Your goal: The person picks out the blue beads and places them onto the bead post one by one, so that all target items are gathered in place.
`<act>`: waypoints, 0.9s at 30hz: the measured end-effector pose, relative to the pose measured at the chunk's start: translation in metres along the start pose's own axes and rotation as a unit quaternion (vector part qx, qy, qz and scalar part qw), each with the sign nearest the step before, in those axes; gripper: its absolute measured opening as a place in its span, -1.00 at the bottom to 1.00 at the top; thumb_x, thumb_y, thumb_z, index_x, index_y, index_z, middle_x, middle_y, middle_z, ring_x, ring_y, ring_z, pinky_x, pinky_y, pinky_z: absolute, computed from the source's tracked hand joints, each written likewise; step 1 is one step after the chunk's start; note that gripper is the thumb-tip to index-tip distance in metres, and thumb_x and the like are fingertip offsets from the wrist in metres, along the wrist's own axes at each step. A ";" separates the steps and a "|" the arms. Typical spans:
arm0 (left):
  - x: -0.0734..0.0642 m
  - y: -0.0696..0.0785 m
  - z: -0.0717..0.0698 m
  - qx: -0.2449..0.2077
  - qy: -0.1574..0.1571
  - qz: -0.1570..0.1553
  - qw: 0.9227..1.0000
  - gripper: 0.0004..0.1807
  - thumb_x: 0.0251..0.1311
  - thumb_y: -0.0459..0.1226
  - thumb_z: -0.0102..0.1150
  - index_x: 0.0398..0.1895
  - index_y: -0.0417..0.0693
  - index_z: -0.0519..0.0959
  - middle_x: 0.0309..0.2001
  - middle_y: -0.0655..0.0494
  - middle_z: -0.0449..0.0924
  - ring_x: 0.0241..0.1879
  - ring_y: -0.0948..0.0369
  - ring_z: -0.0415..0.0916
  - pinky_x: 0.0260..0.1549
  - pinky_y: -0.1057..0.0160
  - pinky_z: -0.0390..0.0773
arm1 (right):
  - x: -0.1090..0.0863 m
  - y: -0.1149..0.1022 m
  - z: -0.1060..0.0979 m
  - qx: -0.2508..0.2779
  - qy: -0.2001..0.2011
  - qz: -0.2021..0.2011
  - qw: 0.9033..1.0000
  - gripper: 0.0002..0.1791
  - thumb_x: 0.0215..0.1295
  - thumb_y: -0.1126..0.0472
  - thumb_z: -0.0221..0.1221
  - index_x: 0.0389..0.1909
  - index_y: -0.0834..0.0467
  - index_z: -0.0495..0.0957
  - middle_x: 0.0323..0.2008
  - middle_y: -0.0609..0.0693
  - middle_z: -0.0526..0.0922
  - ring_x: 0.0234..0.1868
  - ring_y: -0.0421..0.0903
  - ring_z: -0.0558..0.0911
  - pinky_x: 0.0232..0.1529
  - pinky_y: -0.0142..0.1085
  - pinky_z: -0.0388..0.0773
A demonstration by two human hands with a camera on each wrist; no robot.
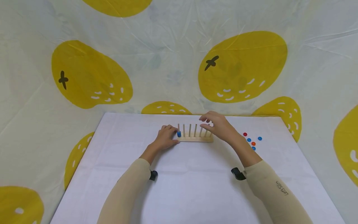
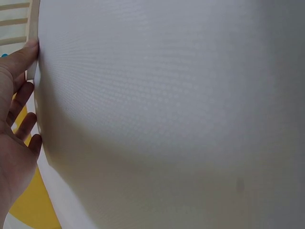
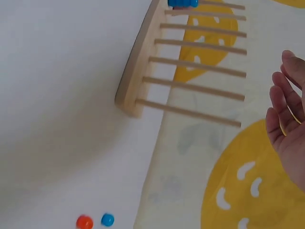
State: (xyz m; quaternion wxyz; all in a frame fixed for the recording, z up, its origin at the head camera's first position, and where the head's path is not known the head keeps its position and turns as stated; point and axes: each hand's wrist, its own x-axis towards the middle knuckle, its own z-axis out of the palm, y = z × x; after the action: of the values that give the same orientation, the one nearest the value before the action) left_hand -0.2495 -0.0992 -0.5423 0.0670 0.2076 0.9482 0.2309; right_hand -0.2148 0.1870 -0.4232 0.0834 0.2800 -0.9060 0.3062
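Note:
A wooden peg rack (image 1: 195,139) with several upright pegs stands on the table. Blue beads (image 1: 179,134) are stacked at the bottom of its leftmost peg; the right wrist view also has these blue beads (image 3: 183,3) at the top. My left hand (image 1: 165,137) holds the rack's left end, thumb at the front edge and fingers at the far side. In the left wrist view, the left thumb (image 2: 29,50) lies against the rack's edge. Raised over the rack's right end, my right hand (image 1: 219,125) has loosely bent fingers, with nothing visible between them.
To the right of the rack lie several loose beads: a red bead (image 1: 245,134), an orange bead (image 1: 253,143) and blue ones, among them a blue bead (image 1: 260,138). A white cloth (image 1: 190,186) covers the table. Behind it hangs a curtain (image 1: 167,62) with yellow fruit prints.

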 end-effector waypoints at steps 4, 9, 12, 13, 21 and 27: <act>-0.001 0.002 -0.001 -0.002 0.001 -0.003 1.000 -0.35 0.21 0.00 0.46 0.32 -0.03 0.55 0.27 0.00 0.52 0.37 -0.05 0.29 0.35 -0.13 0.32 | -0.016 0.010 -0.011 -0.007 0.028 -0.006 1.000 -0.73 0.27 0.27 0.42 -0.03 0.14 0.68 -0.12 0.07 0.73 -0.14 0.02 0.67 -0.07 -0.01 0.66; -0.001 0.003 -0.001 0.000 -0.001 -0.011 1.000 -0.35 0.21 0.00 0.47 0.33 -0.01 0.54 0.28 0.01 0.51 0.37 -0.04 0.29 0.36 -0.11 0.32 | -0.038 0.026 -0.022 -0.035 0.053 -0.002 0.998 -0.71 0.23 0.31 0.44 -0.04 0.16 0.69 -0.10 0.05 0.74 -0.15 -0.01 0.66 -0.12 -0.03 0.66; -0.001 0.004 -0.001 0.003 0.000 -0.012 1.000 -0.35 0.21 0.00 0.46 0.33 -0.01 0.54 0.28 0.03 0.51 0.38 -0.03 0.28 0.36 -0.10 0.32 | -0.051 0.036 -0.027 -0.048 0.062 0.002 0.997 -0.70 0.20 0.32 0.45 -0.04 0.18 0.69 -0.10 0.06 0.73 -0.15 -0.01 0.65 -0.14 -0.04 0.65; -0.001 0.005 -0.001 0.001 0.000 -0.012 1.000 -0.35 0.21 -0.01 0.47 0.32 -0.01 0.54 0.28 0.02 0.51 0.38 -0.03 0.28 0.36 -0.10 0.32 | -0.055 0.040 -0.028 -0.053 0.065 0.004 0.996 -0.69 0.20 0.33 0.45 -0.04 0.19 0.68 -0.10 0.05 0.73 -0.15 -0.01 0.65 -0.15 -0.04 0.65; -0.002 0.006 -0.002 0.002 -0.002 -0.014 1.000 -0.35 0.22 -0.01 0.46 0.33 -0.02 0.54 0.28 0.02 0.51 0.38 -0.04 0.28 0.37 -0.10 0.31 | -0.088 0.069 -0.040 -0.075 0.067 0.040 0.994 -0.69 0.19 0.32 0.46 -0.04 0.16 0.69 -0.12 0.03 0.74 -0.16 0.00 0.67 -0.21 -0.08 0.65; -0.001 0.007 -0.004 0.005 -0.006 -0.022 1.000 -0.35 0.22 -0.01 0.45 0.34 -0.02 0.54 0.29 0.03 0.50 0.39 -0.03 0.27 0.38 -0.09 0.30 | -0.111 0.093 -0.051 -0.089 0.030 0.092 0.991 -0.71 0.26 0.28 0.42 -0.01 0.14 0.69 -0.09 0.04 0.72 -0.13 -0.02 0.64 -0.15 -0.09 0.65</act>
State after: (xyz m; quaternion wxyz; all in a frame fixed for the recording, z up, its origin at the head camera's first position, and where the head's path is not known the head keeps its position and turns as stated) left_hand -0.2468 -0.0958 -0.5357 0.0762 0.1884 0.9533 0.2234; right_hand -0.1760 0.3293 -0.4649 0.1067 0.1779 -0.9485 0.2393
